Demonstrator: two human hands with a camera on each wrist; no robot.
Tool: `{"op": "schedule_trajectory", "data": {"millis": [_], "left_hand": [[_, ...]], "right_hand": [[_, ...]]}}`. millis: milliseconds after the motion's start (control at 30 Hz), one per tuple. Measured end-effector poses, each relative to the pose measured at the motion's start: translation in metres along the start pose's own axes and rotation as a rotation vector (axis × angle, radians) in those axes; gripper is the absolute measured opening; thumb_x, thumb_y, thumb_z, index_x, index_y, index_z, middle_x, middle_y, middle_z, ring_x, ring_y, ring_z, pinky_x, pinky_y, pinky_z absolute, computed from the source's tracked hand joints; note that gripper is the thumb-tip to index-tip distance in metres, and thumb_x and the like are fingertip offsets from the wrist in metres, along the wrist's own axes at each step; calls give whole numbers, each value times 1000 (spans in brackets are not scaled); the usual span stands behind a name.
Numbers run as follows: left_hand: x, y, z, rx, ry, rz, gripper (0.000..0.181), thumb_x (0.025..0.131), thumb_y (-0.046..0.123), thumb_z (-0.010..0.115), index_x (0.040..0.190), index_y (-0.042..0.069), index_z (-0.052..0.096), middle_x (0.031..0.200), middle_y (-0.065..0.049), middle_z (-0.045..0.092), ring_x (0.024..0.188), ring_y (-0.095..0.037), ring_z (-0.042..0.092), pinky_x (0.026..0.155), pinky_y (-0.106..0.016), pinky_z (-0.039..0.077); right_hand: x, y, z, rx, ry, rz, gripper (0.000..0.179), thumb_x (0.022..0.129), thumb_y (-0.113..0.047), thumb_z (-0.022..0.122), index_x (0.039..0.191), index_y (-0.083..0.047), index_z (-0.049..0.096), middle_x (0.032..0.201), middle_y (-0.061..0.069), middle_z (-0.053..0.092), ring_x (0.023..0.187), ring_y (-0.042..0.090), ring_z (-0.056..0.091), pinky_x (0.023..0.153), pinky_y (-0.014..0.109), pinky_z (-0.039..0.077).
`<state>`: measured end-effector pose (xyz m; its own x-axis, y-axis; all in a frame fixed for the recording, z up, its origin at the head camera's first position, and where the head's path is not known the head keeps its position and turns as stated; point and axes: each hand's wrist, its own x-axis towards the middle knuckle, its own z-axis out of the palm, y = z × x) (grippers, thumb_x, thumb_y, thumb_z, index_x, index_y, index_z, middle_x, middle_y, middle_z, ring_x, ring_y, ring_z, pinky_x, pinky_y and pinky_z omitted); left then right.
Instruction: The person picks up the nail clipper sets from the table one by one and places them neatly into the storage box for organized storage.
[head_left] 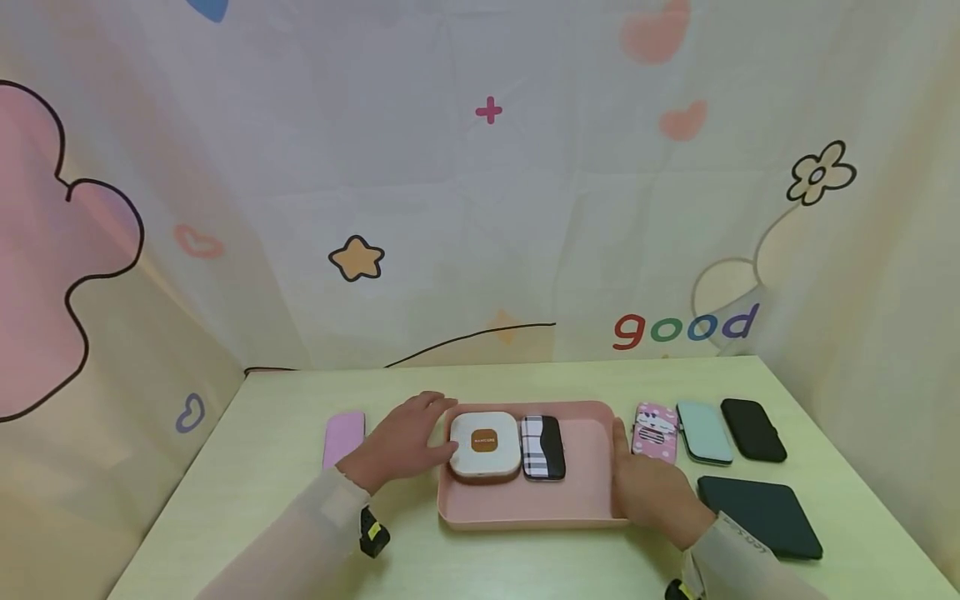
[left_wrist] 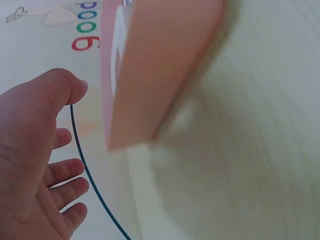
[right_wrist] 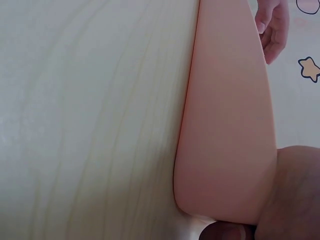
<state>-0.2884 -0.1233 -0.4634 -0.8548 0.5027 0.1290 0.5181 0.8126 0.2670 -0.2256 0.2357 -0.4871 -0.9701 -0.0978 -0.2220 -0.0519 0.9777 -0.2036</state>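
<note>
Pale sleeves (head_left: 292, 533) frame a pink tray (head_left: 588, 475) on the table (head_left: 277, 517). Right hand (head_left: 656, 496): grip clamped on the tray's right end. Left hand (head_left: 397, 442): grip apart, near the left end. Inside, a white rounded-square box (head_left: 486, 468) adjoins a plaid-and-black case (head_left: 542, 450). Outward lie, left, a lilac slab (head_left: 343, 435); right, a pink patterned case (head_left: 655, 437), a mint case (head_left: 703, 433), a black case (head_left: 753, 430) and a dark flat case (head_left: 763, 515).

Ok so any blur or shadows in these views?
Head view: fairly even light, the "good" lettering crisp; left wrist view: the pink tray soft-edged, a diffuse shadow on the tabletop beside it; right wrist view: dimmer, the tabletop darkening toward the bottom.
</note>
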Motion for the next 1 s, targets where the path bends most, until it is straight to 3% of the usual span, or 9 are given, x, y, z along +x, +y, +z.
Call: {"op": "schedule_trajectory", "data": {"millis": [300, 533, 867, 1000], "left_hand": [[-24, -37, 0, 16, 19, -77, 67, 90, 44, 67, 146, 12, 50, 149, -15, 47, 137, -35, 46, 110, -53, 40], [-35, -56, -2, 51, 30, -86, 76, 86, 46, 72, 147, 10, 47, 149, -20, 45, 137, -40, 45, 109, -57, 39], [-45, -86, -4, 94, -9, -138, 92, 77, 50, 80, 148, 4, 45, 149, -24, 45, 138, -43, 42, 110, -60, 35], [-51, -99, -5, 91, -50, -152, 97, 75, 53, 81, 147, 0, 44, 148, -27, 45, 139, -45, 40, 111, -61, 34]], "right_hand": [[0, -1, 0, 5, 2, 4, 88, 94, -21, 56, 160, -2, 2, 56, 3, 47, 44, 18, 39, 43, 29, 25], [0, 0, 1, -10, 23, -12, 81, 96, -19, 51, 160, 0, 5, 56, 3, 48, 44, 19, 40, 44, 30, 26], [-1, 2, 2, -15, 33, -21, 80, 97, -19, 49, 160, 1, 4, 57, 3, 49, 45, 19, 43, 44, 31, 27], [-2, 0, 1, -19, 46, -34, 85, 92, -17, 54, 159, 3, 5, 57, 3, 50, 46, 19, 43, 43, 31, 28]]}}
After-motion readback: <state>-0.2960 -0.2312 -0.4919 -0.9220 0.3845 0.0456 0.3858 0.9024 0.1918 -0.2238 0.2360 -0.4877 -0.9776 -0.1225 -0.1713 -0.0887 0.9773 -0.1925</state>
